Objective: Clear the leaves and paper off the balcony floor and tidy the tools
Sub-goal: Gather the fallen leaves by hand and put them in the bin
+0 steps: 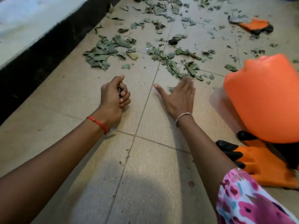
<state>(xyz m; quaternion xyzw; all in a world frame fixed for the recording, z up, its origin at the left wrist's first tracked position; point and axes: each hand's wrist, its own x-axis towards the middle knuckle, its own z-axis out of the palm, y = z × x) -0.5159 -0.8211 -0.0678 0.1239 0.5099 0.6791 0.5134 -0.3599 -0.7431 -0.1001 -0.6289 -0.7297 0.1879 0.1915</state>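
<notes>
Dry grey-green leaves (pixel 106 52), many torn or curled, lie scattered on the tiled floor beyond and to the left of the orange container (pixel 265 101), whose outline is blurred. The densest heap lies well to the container's left, and a looser band reaches near its upper left edge. Dark leaf fragments show between the curled fingers of the left hand (pixel 113 97), well left of the container. An orange glove with black fingertips (pixel 267 167) lies flat at the container's near side, partly beneath it. A second orange glove (pixel 254 25) lies well beyond the container, with leaf litter over its cuff.
</notes>
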